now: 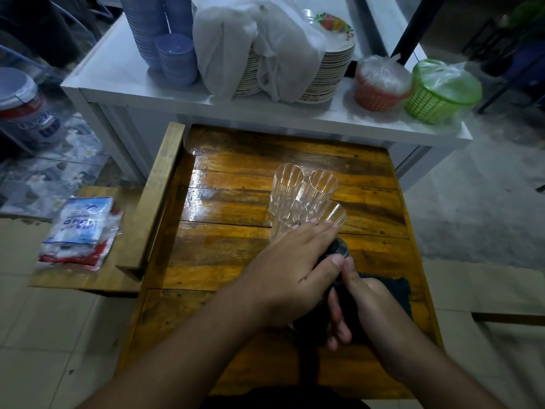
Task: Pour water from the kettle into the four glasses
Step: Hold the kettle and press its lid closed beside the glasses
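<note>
Several clear ribbed glasses point(305, 196) stand clustered upright in the middle of a glossy wooden table point(230, 255). Just in front of them is the dark kettle point(339, 252), mostly hidden under my hands, with only part of its dark top showing. My left hand point(295, 273) lies flat over the kettle's top, fingers stretched toward the nearest glass. My right hand point(362, 305) is wrapped around the kettle's dark handle on the right side. The spout is out of sight. I cannot tell whether the glasses hold water.
A white counter point(124, 81) behind the table carries stacked blue cups point(159, 31), cloth-covered plates point(324, 69), an orange basket point(380, 87) and a green basket point(439, 93). A wooden bench with plastic packets point(79, 231) sits left. A dark cloth point(398, 290) lies under my right hand.
</note>
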`<state>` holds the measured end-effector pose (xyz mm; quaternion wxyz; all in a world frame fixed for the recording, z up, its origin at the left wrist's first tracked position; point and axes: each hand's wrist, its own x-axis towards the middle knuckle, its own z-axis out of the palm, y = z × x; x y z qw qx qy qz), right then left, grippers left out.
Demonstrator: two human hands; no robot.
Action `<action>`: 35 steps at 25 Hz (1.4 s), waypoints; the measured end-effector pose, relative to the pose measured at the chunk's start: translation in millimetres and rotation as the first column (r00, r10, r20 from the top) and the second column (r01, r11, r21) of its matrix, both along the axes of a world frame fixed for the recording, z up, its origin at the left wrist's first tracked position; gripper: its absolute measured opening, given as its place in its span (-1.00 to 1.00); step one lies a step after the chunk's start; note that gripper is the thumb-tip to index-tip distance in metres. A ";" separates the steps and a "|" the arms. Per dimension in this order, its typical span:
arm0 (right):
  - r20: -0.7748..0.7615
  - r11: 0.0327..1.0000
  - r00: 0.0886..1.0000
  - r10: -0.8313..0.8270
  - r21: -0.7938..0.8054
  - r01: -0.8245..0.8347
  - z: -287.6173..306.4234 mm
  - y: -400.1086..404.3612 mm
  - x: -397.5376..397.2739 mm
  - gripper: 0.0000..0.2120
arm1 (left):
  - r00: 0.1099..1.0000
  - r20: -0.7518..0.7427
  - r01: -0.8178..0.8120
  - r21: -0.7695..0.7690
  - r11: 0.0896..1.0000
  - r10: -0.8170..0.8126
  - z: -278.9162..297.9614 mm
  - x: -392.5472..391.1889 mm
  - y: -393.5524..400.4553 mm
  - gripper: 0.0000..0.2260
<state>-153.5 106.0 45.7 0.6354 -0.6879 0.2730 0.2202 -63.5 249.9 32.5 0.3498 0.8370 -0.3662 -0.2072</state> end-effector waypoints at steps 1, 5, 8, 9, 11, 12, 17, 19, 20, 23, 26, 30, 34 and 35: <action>-0.003 1.000 1.000 0.003 0.000 -0.003 0.6 -0.4 0.1 -0.23 | 1.000 -0.006 -0.005 -0.006 1.000 0.005 0.4 -0.4 -0.2 -0.44; -0.012 1.000 1.000 0.014 -0.008 -0.014 2.6 -0.9 0.9 -0.22 | 0.999 -0.017 -0.030 -0.031 0.999 0.030 0.9 -2.5 -1.3 -0.44; -0.014 1.000 1.000 0.018 -0.022 -0.018 5.0 -0.9 1.4 -0.23 | 0.999 -0.025 -0.042 -0.028 0.999 0.041 1.8 -4.0 -2.0 -0.44; -0.017 0.999 1.000 0.018 -0.026 -0.019 5.7 -1.0 1.4 -0.23 | 0.999 -0.028 -0.044 -0.027 0.999 0.043 2.5 -4.6 -2.2 -0.44; -0.027 0.999 0.999 0.020 -0.036 -0.021 6.4 -1.2 1.1 -0.23 | 0.998 -0.035 -0.047 -0.025 0.999 0.046 3.0 -5.2 -2.6 -0.44; -0.031 0.999 0.999 0.019 -0.038 -0.020 6.2 -1.4 0.9 -0.24 | 0.998 -0.035 -0.049 -0.025 0.998 0.048 2.9 -5.4 -2.8 -0.44; -0.025 0.999 0.999 0.019 -0.037 -0.020 6.4 -2.2 0.2 -0.24 | 0.997 -0.041 -0.059 -0.032 0.998 0.058 2.8 -7.0 -4.5 -0.43; -0.025 0.999 0.999 0.021 -0.032 -0.022 7.6 -2.8 0.2 -0.24 | 0.997 -0.046 -0.061 -0.033 0.998 0.060 2.9 -7.5 -5.3 -0.43; -0.027 0.999 0.999 0.021 -0.028 -0.022 8.1 -3.2 0.2 -0.24 | 0.997 -0.046 -0.063 -0.034 0.997 0.061 2.8 -7.6 -5.5 -0.43; -0.029 0.999 0.999 0.024 -0.028 -0.025 9.3 -4.2 0.0 -0.24 | 0.997 -0.043 -0.066 -0.043 0.997 0.064 3.2 -8.1 -6.1 -0.45; -0.031 0.999 0.999 0.027 -0.028 -0.028 11.2 -4.8 0.0 -0.25 | 0.997 -0.043 -0.070 -0.051 0.996 0.068 3.4 -8.7 -7.2 -0.45; -0.031 0.999 0.999 0.030 -0.025 -0.031 13.3 -5.5 0.5 -0.25 | 0.996 -0.055 -0.073 -0.051 0.996 0.071 4.6 -8.8 -7.7 -0.43; -0.035 0.999 0.999 0.033 -0.028 -0.034 16.1 -5.4 0.3 -0.25 | 0.995 -0.063 -0.075 -0.054 0.996 0.072 6.0 -10.1 -7.5 -0.43; -0.035 0.999 0.999 0.033 -0.030 -0.034 17.1 -5.3 0.3 -0.25 | 0.995 -0.062 -0.077 -0.055 0.996 0.073 6.4 -10.4 -7.6 -0.43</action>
